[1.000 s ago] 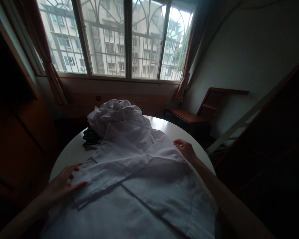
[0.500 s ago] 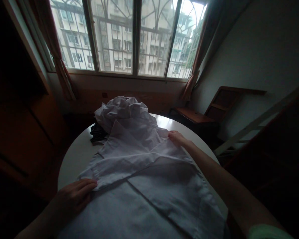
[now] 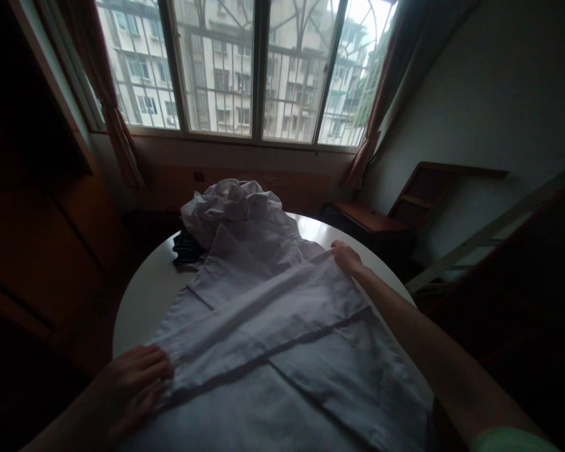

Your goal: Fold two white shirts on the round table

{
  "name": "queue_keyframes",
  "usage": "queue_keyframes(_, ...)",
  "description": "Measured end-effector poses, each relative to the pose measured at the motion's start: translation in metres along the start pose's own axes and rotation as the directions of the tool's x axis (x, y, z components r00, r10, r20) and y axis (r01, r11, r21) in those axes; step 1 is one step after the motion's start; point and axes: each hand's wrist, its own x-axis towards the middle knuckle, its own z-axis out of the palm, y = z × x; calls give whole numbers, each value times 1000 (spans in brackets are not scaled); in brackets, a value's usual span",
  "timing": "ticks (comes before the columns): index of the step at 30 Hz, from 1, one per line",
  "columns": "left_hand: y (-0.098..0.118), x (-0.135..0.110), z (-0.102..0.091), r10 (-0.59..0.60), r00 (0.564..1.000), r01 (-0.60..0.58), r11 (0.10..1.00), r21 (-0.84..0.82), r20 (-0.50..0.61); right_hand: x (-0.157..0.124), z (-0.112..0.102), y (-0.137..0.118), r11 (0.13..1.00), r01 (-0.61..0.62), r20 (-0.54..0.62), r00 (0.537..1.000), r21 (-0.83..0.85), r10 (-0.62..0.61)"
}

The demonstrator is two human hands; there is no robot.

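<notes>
A large white coat [image 3: 245, 326] lies spread over the round table, with one part folded slantwise across its middle. My right hand [image 3: 346, 257] is closed on the upper right corner of that folded part, near the table's far right edge. At the lower left, my left hand [image 3: 144, 376] has its fingers curled on the coat's left edge, somewhat blurred, with the thumb side dim. Between the hands the folded cloth stretches fairly smooth. At the far end, a heap of crumpled white cloth [image 3: 235, 201] adjoins the coat.
The white round table [image 3: 139, 301] shows its rim at left and right. Dark striped cloth [image 3: 186, 248] sticks out under the heap. Behind stands a barred window [image 3: 221, 75]. A wooden chair [image 3: 371, 216] is at the right, and a wooden cabinet [image 3: 23, 251] at the left.
My right hand has moved a little to the right, drawing the folded part straighter and flatter. My left hand has shifted slightly left and down along the coat's edge.
</notes>
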Motion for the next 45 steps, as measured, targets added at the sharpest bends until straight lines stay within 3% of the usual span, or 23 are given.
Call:
queue_keyframes(3, -20, 3, -1, -163, 986, 162, 986, -41, -38, -8, -5, 0, 997, 30, -78, 997, 70, -25)
queue_keyframes(6, -40, 5, 4, -414, 907, 410, 910, -70, -72, -27, -16, 7, 969, 88, -153, 987, 232, -53)
queue_keyframes(9, -48, 6, 15, -547, 837, 544, 834, -91, -10, -61, -27, 21, 926, 111, -61, 994, 362, -95)
queue_keyframes(12, -50, 7, 26, -569, 822, 566, 817, -111, 3, -101, -31, 34, 904, 176, 111, 965, 390, -236)
queue_keyframes(14, -51, 7, 31, -568, 823, 564, 816, -124, 9, -124, -29, 40, 898, 245, 149, 937, 365, -316)
queue_keyframes(18, -52, 9, 31, -557, 828, 560, 814, -155, 65, -149, -15, 41, 942, 268, -41, 963, 203, -265)
queue_keyframes(20, -50, 11, 27, -562, 821, 570, 804, -168, 99, -154, -8, 38, 962, 244, -132, 965, 121, -228)
queue_keyframes(24, -48, 15, 21, -585, 794, 607, 776, -171, 165, -159, 2, 37, 977, 214, -208, 956, 13, -207)
queue_keyframes(29, -54, 7, 22, -617, 768, 641, 734, -225, 173, -161, 8, 40, 993, 119, -350, 931, 26, -102)
queue_keyframes(33, -55, 2, 23, -618, 753, 657, 720, -224, 226, -160, 9, 41, 986, 155, -331, 935, 59, -127)
queue_keyframes(38, -53, 2, 17, -624, 727, 685, 640, -348, 286, -158, 8, 40, 988, 151, -332, 933, 18, -137)
queue_keyframes(45, -47, 5, 18, -668, 725, 686, 683, -250, 165, -159, 8, 39, 986, 164, -294, 943, 5, -156)
